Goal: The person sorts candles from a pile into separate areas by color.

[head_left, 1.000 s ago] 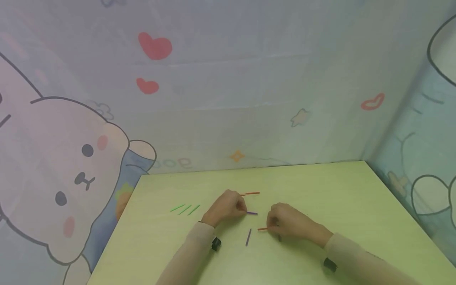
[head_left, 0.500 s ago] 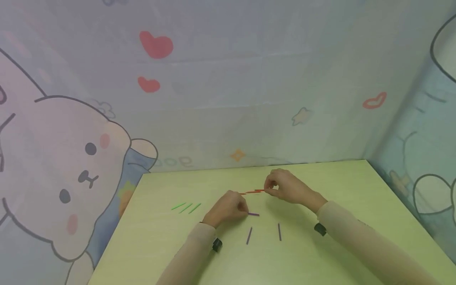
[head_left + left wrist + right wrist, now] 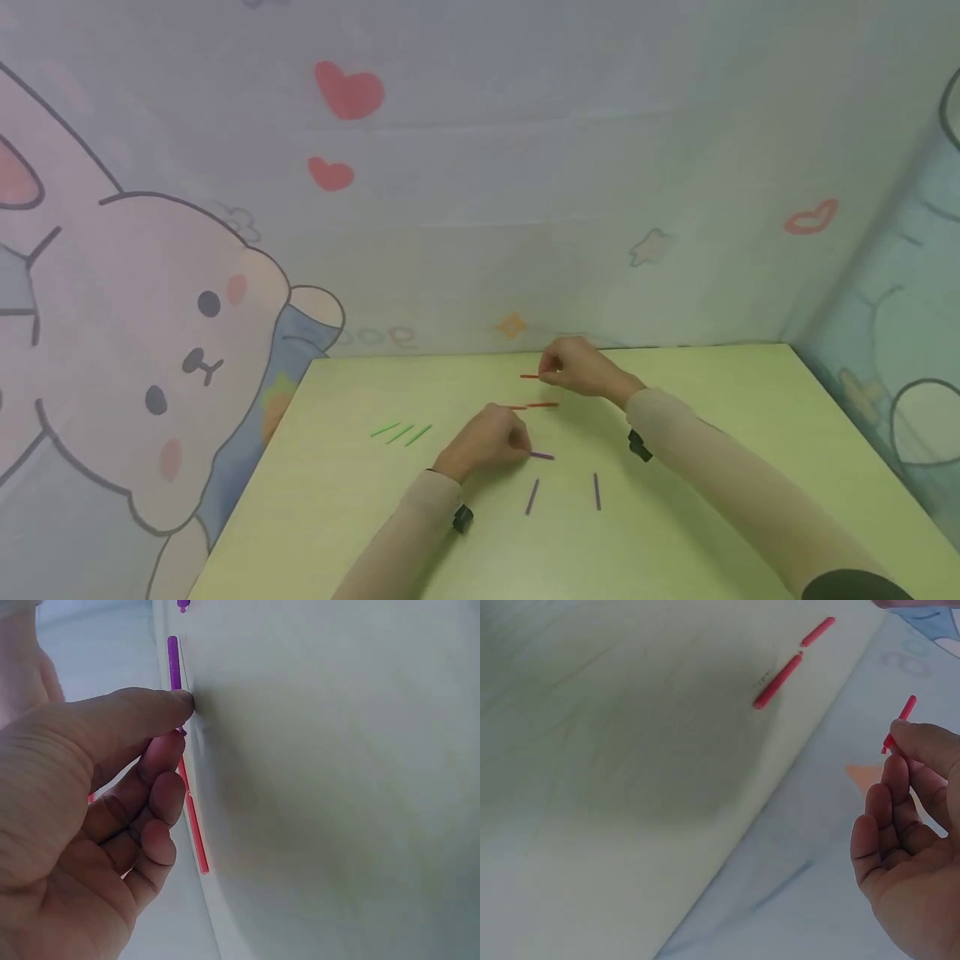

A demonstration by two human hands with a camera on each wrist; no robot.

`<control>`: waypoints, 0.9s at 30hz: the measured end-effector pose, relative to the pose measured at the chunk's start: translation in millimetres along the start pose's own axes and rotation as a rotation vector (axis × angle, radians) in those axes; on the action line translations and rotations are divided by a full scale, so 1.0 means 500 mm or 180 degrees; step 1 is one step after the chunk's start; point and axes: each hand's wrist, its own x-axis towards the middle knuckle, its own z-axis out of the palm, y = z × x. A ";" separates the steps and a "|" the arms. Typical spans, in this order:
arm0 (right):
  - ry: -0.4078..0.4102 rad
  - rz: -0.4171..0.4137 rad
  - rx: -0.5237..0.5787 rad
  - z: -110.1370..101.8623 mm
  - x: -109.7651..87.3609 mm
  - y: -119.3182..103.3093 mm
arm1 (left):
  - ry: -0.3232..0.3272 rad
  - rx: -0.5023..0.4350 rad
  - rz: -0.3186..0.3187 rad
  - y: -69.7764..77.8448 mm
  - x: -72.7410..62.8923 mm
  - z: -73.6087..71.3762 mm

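My left hand [image 3: 486, 440] pinches one end of a short purple stick [image 3: 542, 456] between thumb and forefinger, low at the table; in the left wrist view the purple stick [image 3: 174, 660] pokes out past the thumb. Farther back, my right hand [image 3: 588, 367] holds up a red stick [image 3: 529, 377], pinched by thumb and fingertip. The right wrist view shows that red stick [image 3: 908, 709] with a small nub at its lower end. Two more red sticks [image 3: 543, 405] lie nearly end to end on the table, just beyond the left hand.
Two purple sticks, a left one [image 3: 532, 497] and a right one [image 3: 597, 492], lie apart nearer the front of the pale yellow-green table [image 3: 720, 467]. Three green sticks [image 3: 399, 434] slant side by side at the left. A printed cloth [image 3: 480, 183] rises behind the table's back edge.
My right hand has carried the red stick from the table's middle to the back, then up and slightly left past the two lying red sticks. The left hand keeps its pinch in place.
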 end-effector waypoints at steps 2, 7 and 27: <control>-0.0037 -0.0022 0.0015 0.012 0.010 0.009 | 0.0001 0.0030 0.0021 0.001 0.001 0.001; -0.0166 0.0042 0.0094 0.041 0.024 0.027 | -0.0008 0.0068 0.0053 0.007 -0.002 0.002; -0.0377 0.0069 0.0089 0.096 0.050 0.064 | 0.0134 0.0179 0.0130 0.010 -0.017 0.002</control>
